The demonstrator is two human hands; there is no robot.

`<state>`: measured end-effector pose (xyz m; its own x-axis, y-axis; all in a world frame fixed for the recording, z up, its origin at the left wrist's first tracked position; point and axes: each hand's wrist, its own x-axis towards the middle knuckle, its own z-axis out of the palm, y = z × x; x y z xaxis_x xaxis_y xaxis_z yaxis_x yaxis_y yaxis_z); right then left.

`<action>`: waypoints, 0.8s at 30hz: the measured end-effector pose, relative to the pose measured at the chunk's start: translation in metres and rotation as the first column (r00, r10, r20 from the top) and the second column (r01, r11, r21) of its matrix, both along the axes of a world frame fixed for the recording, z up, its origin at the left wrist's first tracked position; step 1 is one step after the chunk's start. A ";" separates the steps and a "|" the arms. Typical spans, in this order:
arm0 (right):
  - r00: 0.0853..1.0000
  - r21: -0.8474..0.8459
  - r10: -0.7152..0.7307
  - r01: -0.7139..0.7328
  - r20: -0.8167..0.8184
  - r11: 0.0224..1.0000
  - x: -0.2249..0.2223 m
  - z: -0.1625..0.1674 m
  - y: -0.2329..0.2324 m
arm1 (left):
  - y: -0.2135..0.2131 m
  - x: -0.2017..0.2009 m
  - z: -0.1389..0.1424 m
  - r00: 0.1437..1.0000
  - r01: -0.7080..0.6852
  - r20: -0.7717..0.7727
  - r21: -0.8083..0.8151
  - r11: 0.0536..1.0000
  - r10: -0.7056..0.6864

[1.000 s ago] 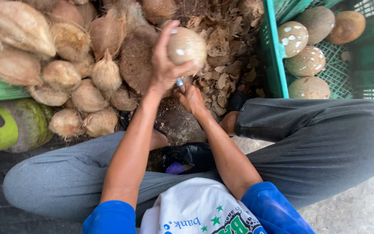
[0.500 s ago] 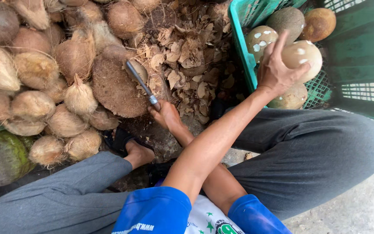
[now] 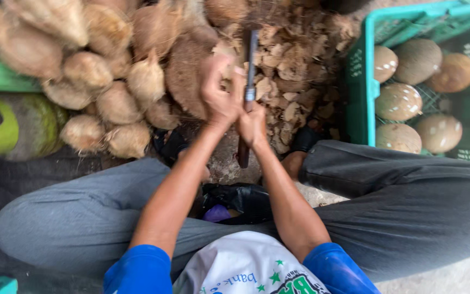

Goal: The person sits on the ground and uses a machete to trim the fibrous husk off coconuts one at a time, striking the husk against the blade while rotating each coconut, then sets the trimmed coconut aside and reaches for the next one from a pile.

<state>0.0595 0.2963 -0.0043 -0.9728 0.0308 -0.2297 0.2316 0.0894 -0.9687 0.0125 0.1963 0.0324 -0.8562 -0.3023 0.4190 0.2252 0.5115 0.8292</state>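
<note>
Item: our two hands, met over the knife (image 3: 249, 71), which we take as landmark

Right hand (image 3: 253, 124): closed round the knife's handle, blade pointing away from us; a dark stick-like length shows below the fist, and we cannot tell whether it belongs to the knife

Left hand (image 3: 220, 95): just left of the knife, touching the right hand, fingers curled and blurred. We cannot tell whether this grip holds anything; whatever may lie inside is hidden by the knuckles

Large husked coconut (image 3: 187, 68): left of the knife, behind the left hand, partly covered by it

Heap of fibrous coconuts (image 3: 104, 81): further left of the knife, top row cut off by the frame edge

Husk chips (image 3: 295, 65): right of the knife, a loose brown litter on the ground

Green crate (image 3: 361, 81): well right of the knife, far side cut off; inside it, pale peeled coconuts (image 3: 398, 102), several half out of view

Dark bag (image 3: 240, 198): nearer to us than the knife, between our grey-trousered legs, contents hard to make out

Green-yellow object (image 3: 12, 125): far left of the knife, blurred, unidentifiable
</note>
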 end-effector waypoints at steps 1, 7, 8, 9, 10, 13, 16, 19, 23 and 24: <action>0.986 -0.102 -0.027 0.044 0.167 0.994 -0.001 0.006 -0.003 | -0.037 -0.002 -0.008 0.993 -0.116 0.035 0.023 0.993 0.116; 0.947 0.025 0.256 -0.266 0.191 0.964 0.004 0.033 -0.042 | -0.205 0.008 -0.069 0.718 -0.531 0.394 -0.224 0.817 0.574; 0.929 0.107 0.329 -0.350 0.172 0.931 0.007 0.034 -0.050 | -0.218 0.017 -0.080 0.654 -0.492 0.499 -0.291 0.821 0.569; 0.904 0.133 0.360 -0.395 0.230 0.909 0.009 0.034 -0.057 | -0.228 0.021 -0.091 0.664 -0.442 0.525 -0.298 0.846 0.533; 0.878 0.159 0.383 -0.438 0.286 0.885 0.011 0.034 -0.061 | -0.233 0.025 -0.100 0.674 -0.390 0.551 -0.301 0.870 0.493; 0.787 0.241 0.406 -0.554 0.465 0.797 0.009 0.030 -0.059 | -0.238 0.033 -0.122 0.800 -0.277 0.428 -0.358 0.892 0.420; 0.816 0.214 0.286 -0.438 0.502 0.873 -0.004 0.027 -0.034 | -0.244 0.027 -0.129 0.769 -0.369 0.445 -0.276 0.887 0.459; 0.894 0.351 0.116 -0.285 0.433 0.892 -0.020 0.023 -0.008 | -0.255 0.003 -0.116 0.800 -0.474 0.320 -0.181 0.862 0.507; 0.953 0.340 -0.008 -0.100 0.302 0.935 -0.023 0.013 -0.001 | -0.271 -0.056 -0.077 0.866 -0.500 -0.142 -0.241 0.832 0.479; 0.957 0.244 -0.038 -0.035 0.287 0.969 -0.021 0.010 -0.005 | -0.275 -0.073 -0.067 0.883 -0.465 -0.184 -0.236 0.853 0.431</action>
